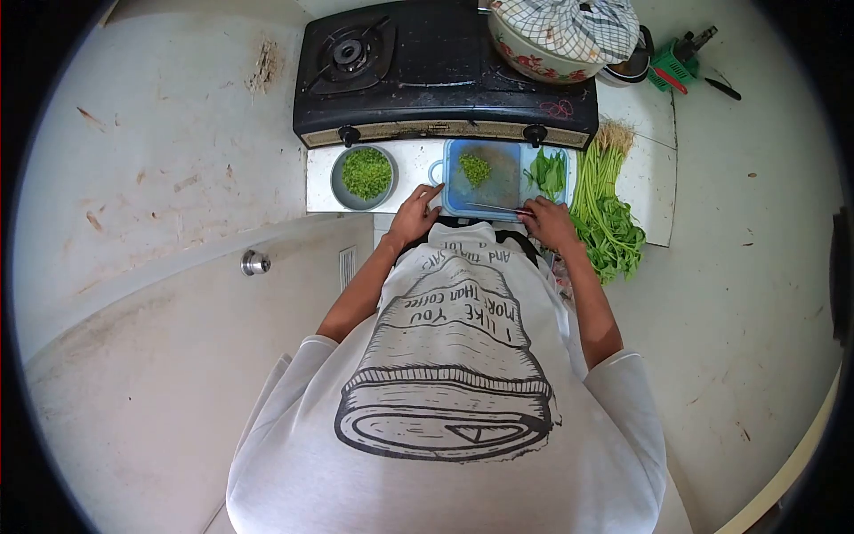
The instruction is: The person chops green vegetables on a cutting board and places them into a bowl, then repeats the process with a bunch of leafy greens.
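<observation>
My right hand (550, 222) is closed round the handle of a knife (489, 207), whose blade lies low over the near edge of a blue cutting board (485, 182). At the board's left edge rests my left hand (418, 212), near the board's loop handle; whether its fingers grip the edge is too small to tell. A small heap of chopped greens (474, 170) sits on the board's upper left part, and whole green leaves (546, 173) lie on its right part. To the left stands a grey bowl (334, 182) filled with finely chopped greens (366, 173).
A black two-burner stove (436, 53) stands behind the board, with a cloth-covered floral pot (543, 49) on its right side. Long-stemmed leafy greens (607, 205) lie right of the board. Farther right are a green basket (673, 67) and a black-handled knife (723, 88).
</observation>
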Tool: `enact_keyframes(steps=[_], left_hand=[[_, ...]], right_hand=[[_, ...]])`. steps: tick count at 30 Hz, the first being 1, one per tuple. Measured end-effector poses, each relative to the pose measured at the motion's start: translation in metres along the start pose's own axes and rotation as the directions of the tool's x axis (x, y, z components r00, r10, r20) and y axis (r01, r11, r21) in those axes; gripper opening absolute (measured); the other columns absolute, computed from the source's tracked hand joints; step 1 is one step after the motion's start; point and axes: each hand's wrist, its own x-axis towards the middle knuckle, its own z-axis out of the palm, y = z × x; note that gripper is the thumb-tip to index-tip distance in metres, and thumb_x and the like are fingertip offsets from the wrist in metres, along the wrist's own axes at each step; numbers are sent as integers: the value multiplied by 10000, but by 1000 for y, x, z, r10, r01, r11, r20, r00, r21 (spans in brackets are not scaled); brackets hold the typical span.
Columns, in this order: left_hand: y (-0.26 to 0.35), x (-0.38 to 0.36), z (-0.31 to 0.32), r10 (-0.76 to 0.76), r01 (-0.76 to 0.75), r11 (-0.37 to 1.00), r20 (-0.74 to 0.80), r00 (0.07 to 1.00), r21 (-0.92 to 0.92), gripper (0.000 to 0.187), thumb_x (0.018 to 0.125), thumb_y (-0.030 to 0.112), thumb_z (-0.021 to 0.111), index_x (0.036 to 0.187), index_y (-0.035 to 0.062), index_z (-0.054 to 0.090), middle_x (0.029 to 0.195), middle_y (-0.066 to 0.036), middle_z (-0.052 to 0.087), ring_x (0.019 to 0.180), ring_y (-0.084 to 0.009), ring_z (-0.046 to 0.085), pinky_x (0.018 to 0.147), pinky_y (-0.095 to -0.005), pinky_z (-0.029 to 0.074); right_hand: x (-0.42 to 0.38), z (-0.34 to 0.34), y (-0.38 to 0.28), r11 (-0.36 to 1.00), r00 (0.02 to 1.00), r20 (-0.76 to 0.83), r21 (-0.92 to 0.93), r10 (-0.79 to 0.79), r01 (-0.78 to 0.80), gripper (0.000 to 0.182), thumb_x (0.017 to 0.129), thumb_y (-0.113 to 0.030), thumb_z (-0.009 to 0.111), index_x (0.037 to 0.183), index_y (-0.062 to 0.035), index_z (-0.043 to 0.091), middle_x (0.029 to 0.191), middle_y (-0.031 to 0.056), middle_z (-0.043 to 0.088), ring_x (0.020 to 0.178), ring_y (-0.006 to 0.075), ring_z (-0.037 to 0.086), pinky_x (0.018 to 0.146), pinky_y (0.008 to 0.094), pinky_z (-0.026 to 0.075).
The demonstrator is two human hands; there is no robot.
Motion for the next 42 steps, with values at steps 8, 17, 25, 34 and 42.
enact_keyframes(steps=[8, 17, 25, 34, 42], left_hand=[[5, -9, -1, -72, 74, 996, 47, 996, -45, 662, 953, 100, 664, 1577, 173, 454, 1293, -168, 572, 874, -312, 700, 841, -440, 571], [10, -10, 0, -28, 26, 988, 11, 1000, 150, 654, 941, 97, 646, 1555, 149, 428, 1273, -193, 578, 976, -442, 672, 857, -520, 575], [3, -10, 8, 5, -3, 998, -42, 999, 56, 601, 937, 81, 631, 1510, 113, 455, 1255, -195, 584, 1044, -445, 644, 892, -516, 559], [0, -1, 14, 37, -31, 995, -67, 997, 90, 506, 923, 52, 620, 1414, 38, 499, 1252, -207, 605, 1071, -445, 643, 921, -505, 557], [1, -13, 9, 56, -54, 997, -46, 997, 49, 505, 920, 42, 618, 1416, 19, 522, 1254, -218, 633, 1129, -426, 636, 964, -487, 547]], right_hand=[[31, -11, 4, 999, 996, 86, -51, -2, 6, 378, 1024, -441, 592, 1221, -134, 690, 1139, 111, 682, 1099, 336, 665, 908, 581, 459], [62, -12, -18, 995, 995, 51, -69, 81, -77, 401, 1023, -466, 588, 1205, -120, 678, 1156, 131, 694, 1078, 353, 687, 936, 592, 465], [44, 1, -17, 997, 999, -7, 57, 46, -45, 360, 1013, -447, 615, 1092, -106, 701, 1016, 118, 730, 937, 360, 717, 831, 560, 501], [46, 19, -34, 993, 997, -31, 101, 69, -66, 354, 1014, -447, 607, 1074, -108, 691, 1029, 127, 722, 955, 366, 711, 864, 565, 497], [63, 16, -45, 994, 987, -128, 57, 96, -89, 384, 1010, -456, 615, 1099, -90, 686, 1023, 147, 728, 926, 395, 701, 826, 565, 491]])
